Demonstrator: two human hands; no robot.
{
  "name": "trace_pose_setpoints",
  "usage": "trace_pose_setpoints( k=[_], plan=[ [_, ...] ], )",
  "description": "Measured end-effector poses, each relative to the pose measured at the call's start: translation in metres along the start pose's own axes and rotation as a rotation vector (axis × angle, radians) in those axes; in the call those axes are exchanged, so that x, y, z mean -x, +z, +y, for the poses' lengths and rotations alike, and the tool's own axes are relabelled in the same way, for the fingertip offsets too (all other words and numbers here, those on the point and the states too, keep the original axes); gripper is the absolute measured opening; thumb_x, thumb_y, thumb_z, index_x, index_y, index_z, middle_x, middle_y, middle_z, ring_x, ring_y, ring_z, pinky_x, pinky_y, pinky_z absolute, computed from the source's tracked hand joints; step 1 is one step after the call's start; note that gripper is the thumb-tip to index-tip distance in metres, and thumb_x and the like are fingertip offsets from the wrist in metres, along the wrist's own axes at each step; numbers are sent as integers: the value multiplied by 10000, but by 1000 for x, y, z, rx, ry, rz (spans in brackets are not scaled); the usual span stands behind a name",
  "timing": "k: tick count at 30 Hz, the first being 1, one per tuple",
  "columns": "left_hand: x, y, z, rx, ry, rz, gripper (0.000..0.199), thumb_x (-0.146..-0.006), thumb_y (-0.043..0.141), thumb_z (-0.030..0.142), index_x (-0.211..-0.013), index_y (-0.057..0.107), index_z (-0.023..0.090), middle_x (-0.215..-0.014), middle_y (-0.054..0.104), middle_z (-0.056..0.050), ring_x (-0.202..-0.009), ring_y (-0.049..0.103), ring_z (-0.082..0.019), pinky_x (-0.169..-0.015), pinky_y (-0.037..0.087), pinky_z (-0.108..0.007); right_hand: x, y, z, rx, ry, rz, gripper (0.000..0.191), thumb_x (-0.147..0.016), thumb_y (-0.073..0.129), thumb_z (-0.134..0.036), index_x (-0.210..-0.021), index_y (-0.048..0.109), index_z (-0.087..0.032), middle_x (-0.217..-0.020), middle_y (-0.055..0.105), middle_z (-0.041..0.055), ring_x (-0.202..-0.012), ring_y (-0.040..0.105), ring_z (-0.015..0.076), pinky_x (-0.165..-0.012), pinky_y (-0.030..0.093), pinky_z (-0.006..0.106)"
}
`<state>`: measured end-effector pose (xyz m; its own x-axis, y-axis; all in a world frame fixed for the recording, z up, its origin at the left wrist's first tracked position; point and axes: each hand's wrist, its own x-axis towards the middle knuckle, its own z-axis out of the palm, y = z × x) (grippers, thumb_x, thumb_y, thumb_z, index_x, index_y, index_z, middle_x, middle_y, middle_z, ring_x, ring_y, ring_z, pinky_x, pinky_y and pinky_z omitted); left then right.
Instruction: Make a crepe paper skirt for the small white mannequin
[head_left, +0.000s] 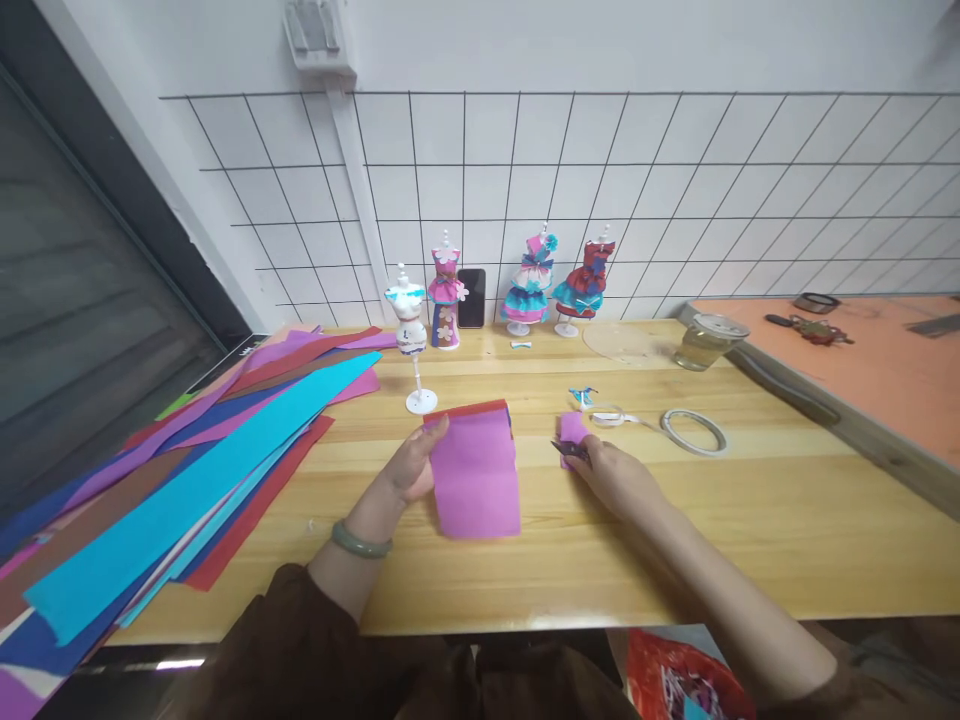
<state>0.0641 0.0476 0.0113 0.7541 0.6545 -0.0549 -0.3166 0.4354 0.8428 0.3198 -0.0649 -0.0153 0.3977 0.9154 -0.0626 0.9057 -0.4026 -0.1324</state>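
My left hand (pixel 416 462) pinches the upper left edge of a purple sheet (pixel 477 480), which looks like crepe paper or thin felt. A red layer (pixel 469 410) shows along its top edge, with a dark sliver at the corner. To the right, my right hand (pixel 615 475) is closed round dark scissors (pixel 571 449), their tips pointing left. Beneath them lies a small purple piece (pixel 574 426) on the table. A little blue bow (pixel 582 396) is just beyond it. Behind the purple sheet, a white mini dress form (pixel 410 330) stands upright.
Long coloured strips (pixel 202 455) are heaped on the left of the wooden table (pixel 645 570). Dressed mini mannequins (pixel 528 285) and a phone (pixel 471 298) stand along the tiled wall. On the right are a tape roll (pixel 694 432) and a glass cup (pixel 705 345).
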Motion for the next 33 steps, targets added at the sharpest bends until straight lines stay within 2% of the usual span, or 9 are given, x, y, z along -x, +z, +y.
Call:
trace_pose_setpoints(
  k=[4, 7, 10, 12, 16, 19, 23, 28, 33],
  plan=[
    [3, -4, -2, 4, -116, 21, 402, -736, 602, 432, -962, 632, 101, -909, 682, -120, -897, 623, -258, -833, 452, -384, 10, -11, -12, -49, -113, 149, 346, -870, 410, -396, -881, 624, -125, -906, 612, 182, -938, 542, 297, -799, 380, 376],
    [5, -4, -6, 7, -184, -40, 291, -735, 627, 351, -865, 645, 91, -794, 689, -99, -751, 641, -210, -741, 472, -322, 13, -32, -35, -434, -335, 132, 386, -893, 349, -429, -879, 631, -166, -935, 623, 119, -919, 554, 237, -828, 394, 348],
    [9, 0, -11, -8, -250, -239, 259, -724, 647, 288, -884, 640, 84, -797, 687, -102, -750, 637, -198, -744, 462, -311, 12, -42, -68, -879, -471, -67, 428, -878, 354, -496, -1017, 604, -177, -1079, 607, 86, -1025, 528, 215, -900, 376, 342],
    [11, 3, -14, -28, -279, -369, 283, -706, 665, 261, -929, 638, 88, -829, 686, -107, -783, 635, -201, -762, 454, -313, 10, -38, -90, -1099, -510, -271, 463, -871, 348, -523, -1068, 587, -179, -1129, 589, 79, -1068, 510, 201, -919, 369, 343],
    [16, 7, -13, -65, -310, -495, 346, -671, 691, 258, -974, 642, 100, -861, 686, -114, -797, 634, -212, -758, 450, -316, 10, -17, -115, -1263, -528, -554, 508, -837, 369, -577, -875, 622, -138, -903, 638, 61, -858, 564, 173, -809, 418, 320],
    [19, 11, -9, -109, -304, -567, 372, -663, 693, 303, -963, 651, 86, -891, 680, -132, -833, 625, -235, -779, 448, -333, 12, -7, -112, -1294, -475, -643, 550, -798, 383, -630, -711, 590, -128, -656, 582, 18, -631, 516, 138, -639, 418, 285],
    [20, 14, -7, -252, -379, -695, 390, -645, 703, 346, -958, 654, 119, -903, 679, -93, -881, 606, -229, -839, 436, -347, 13, -14, -88, -1234, -500, -668, 527, -770, 436, -629, -731, 584, -124, -637, 524, -5, -583, 447, 108, -565, 364, 243],
    [11, 10, -12, -530, -488, -731, 360, -640, 700, 385, -924, 658, 167, -895, 672, -40, -838, 602, -182, -801, 460, -292, 13, -39, -59, -871, -658, -663, 439, -763, 520, -554, -669, 551, -126, -545, 353, -66, -494, 287, 59, -467, 247, 199],
    [6, 4, -14, -723, -450, -719, 356, -644, 694, 394, -920, 644, 174, -854, 659, -28, -731, 588, -148, -697, 473, -264, 19, -57, -54, -574, -726, -591, 353, -737, 589, -478, -741, 587, -125, -593, 457, -47, -530, 370, 69, -490, 299, 193]
  ],
)
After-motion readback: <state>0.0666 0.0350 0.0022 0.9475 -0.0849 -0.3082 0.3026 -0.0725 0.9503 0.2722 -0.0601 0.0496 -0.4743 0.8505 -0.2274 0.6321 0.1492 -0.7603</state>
